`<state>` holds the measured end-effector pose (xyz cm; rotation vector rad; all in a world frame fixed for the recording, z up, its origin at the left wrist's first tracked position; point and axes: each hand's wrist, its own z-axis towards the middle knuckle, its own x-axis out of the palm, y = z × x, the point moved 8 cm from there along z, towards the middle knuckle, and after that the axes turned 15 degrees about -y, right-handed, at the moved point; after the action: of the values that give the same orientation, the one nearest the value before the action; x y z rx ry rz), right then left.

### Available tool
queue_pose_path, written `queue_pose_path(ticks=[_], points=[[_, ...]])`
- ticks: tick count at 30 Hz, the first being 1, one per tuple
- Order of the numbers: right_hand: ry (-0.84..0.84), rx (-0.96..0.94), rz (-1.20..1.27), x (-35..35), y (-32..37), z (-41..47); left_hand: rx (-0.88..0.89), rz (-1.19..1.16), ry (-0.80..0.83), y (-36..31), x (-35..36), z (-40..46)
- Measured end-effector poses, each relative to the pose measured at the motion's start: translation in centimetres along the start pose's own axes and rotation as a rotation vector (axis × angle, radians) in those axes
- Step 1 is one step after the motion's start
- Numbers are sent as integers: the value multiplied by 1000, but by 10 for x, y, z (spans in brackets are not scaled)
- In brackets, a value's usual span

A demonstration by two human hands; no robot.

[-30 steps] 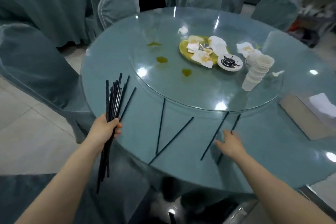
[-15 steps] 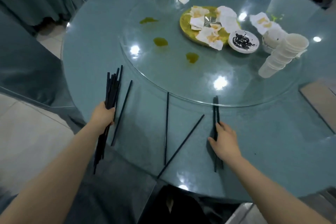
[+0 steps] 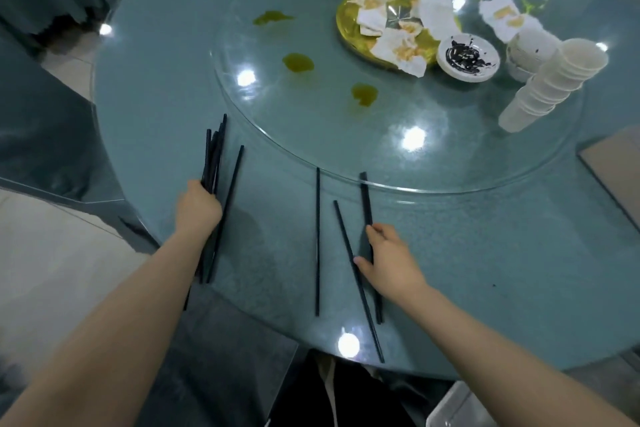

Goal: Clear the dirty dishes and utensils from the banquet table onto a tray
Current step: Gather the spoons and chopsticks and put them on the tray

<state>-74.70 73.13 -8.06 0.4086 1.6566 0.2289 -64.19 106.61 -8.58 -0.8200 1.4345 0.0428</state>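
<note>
- While the left hand (image 3: 198,206) grips a bundle of black chopsticks (image 3: 212,159) at the table (image 3: 502,270) edge, the right hand (image 3: 389,260) lies on a pair of chopsticks (image 3: 366,204), fingers curling over them and thumb reaching toward a slanted chopstick (image 3: 346,246) just beside.
- To do this step well, I would sweep the slanted one against the pair first, then close the fingers round all three at mid-length so none swing.
- One more lone chopstick (image 3: 317,236) lies to the left, apart from the others; it probably needs a second reach.
- On slick glass, the sticks likely roll; pressing down lightly while dragging should help.
- On the glass turntable (image 3: 346,156) wait a stack of cups (image 3: 550,83), a small sauce dish (image 3: 467,57) and a yellow plate (image 3: 349,28) with napkins.
- No tray is in sight.
</note>
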Motion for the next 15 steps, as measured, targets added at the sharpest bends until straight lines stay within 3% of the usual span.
queue_pose_path(ticks=[9,15], points=[[61,-85,12,18,27,4,144,92,-11,-26,14,-31],[-19,-16,93,14,28,13,181,181,21,-29,26,-56]])
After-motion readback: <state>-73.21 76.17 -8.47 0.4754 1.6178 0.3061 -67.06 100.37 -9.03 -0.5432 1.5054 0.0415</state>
